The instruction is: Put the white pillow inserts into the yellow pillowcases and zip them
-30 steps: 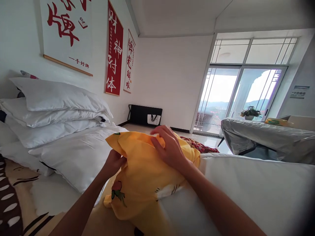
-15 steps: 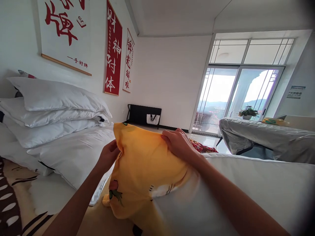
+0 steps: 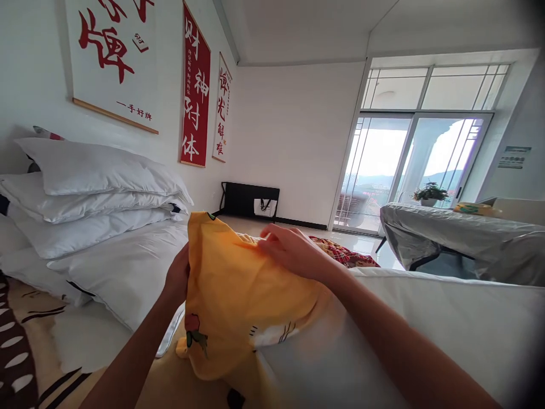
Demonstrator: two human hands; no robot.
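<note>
A yellow pillowcase [image 3: 238, 295] with printed figures stands raised in front of me, drawn partly over a white pillow [image 3: 310, 363] that reaches toward me at the lower right. My left hand [image 3: 176, 278] grips the case's left edge; its fingertips are hidden by the cloth. At the case's upper edge, my right hand [image 3: 289, 250] has its fingers bent and closed on the fabric. How far the pillow reaches inside the case is hidden.
Several white pillows [image 3: 106, 196] are stacked on the left along the wall. A patterned brown-and-beige cover [image 3: 25, 341] lies beneath. White padding [image 3: 447, 307] extends on the right. Beyond are a plastic-covered table [image 3: 468, 221], a folded black frame [image 3: 242, 199] and red plaid cloth [image 3: 344, 253].
My right hand has moved left along the upper edge of the pillowcase. My left hand and the case's left side have shifted slightly left.
</note>
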